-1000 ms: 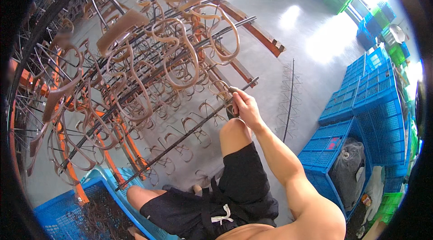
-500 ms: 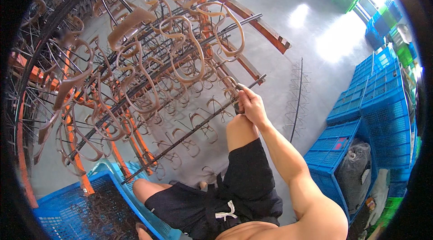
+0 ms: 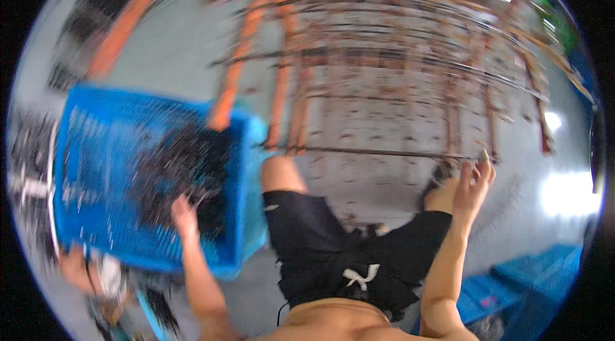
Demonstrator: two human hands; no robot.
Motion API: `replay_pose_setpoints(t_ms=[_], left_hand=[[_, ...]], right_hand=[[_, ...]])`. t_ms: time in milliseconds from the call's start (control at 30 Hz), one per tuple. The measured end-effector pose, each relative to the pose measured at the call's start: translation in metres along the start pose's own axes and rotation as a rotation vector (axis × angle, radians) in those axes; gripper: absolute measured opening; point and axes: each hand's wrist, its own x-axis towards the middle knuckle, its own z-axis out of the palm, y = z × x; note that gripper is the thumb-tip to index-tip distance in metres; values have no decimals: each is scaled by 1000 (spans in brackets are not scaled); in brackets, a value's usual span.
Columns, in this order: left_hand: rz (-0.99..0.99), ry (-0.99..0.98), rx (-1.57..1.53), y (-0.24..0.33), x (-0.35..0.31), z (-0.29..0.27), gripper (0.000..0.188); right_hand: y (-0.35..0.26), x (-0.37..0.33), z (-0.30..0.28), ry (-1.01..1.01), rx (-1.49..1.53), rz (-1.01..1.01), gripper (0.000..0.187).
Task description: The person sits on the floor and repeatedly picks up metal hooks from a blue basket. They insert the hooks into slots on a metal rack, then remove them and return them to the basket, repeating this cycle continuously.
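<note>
- At the far lower left, another person's hand shows beside the outer wall of the crate, with a dark band at the wrist; blur hides what it does.
- A blue plastic crate with slotted walls fills the left side; it sits on the grey floor by the person's left knee; a heap of dark, thin wire pieces lies inside it, smeared by motion.
- The left hand reaches into the crate from the lower edge, fingers down among the dark wire pieces; whether its grip has closed on any of them I cannot tell.
- The person wears black shorts with a white drawstring, both knees bent and spread in the middle of the view.
- An orange-painted metal rack with rows of thin rods stretches across the top and centre, standing on the floor just past the knees.
- The right hand is raised by the right knee, just under the lowest rod; its grip is narrow, fingertips pinched on a small pale piece too blurred to name.
- Blue crates lie at the lower right, well apart from the one on the left.
</note>
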Motion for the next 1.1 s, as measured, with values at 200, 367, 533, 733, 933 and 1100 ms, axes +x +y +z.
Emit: replay_pose_setpoints(t_ms=[200, 367, 533, 733, 933, 1100], left_hand=[[-262, -218, -1074, 195, -78, -7, 25], [-153, -501, -1059, 245, -141, 36, 31], [-49, -655, -1062, 277, -185, 88, 34], [-81, -741, -1014, 277, -174, 98, 16], [-7, -1001, -968, 289, -191, 100, 25], [-76, -1082, -1028, 287, -191, 104, 24]], right_hand=[[-131, -116, 57, -1007, 510, -91, 35], [-164, -159, 71, -1109, 998, 526, 30], [-120, -142, 67, -718, 853, 563, 18], [-31, -50, 44, 65, 646, 465, 16], [13, -10, 56, 287, 676, 639, 18], [46, -3, 65, 340, 747, 716, 17]])
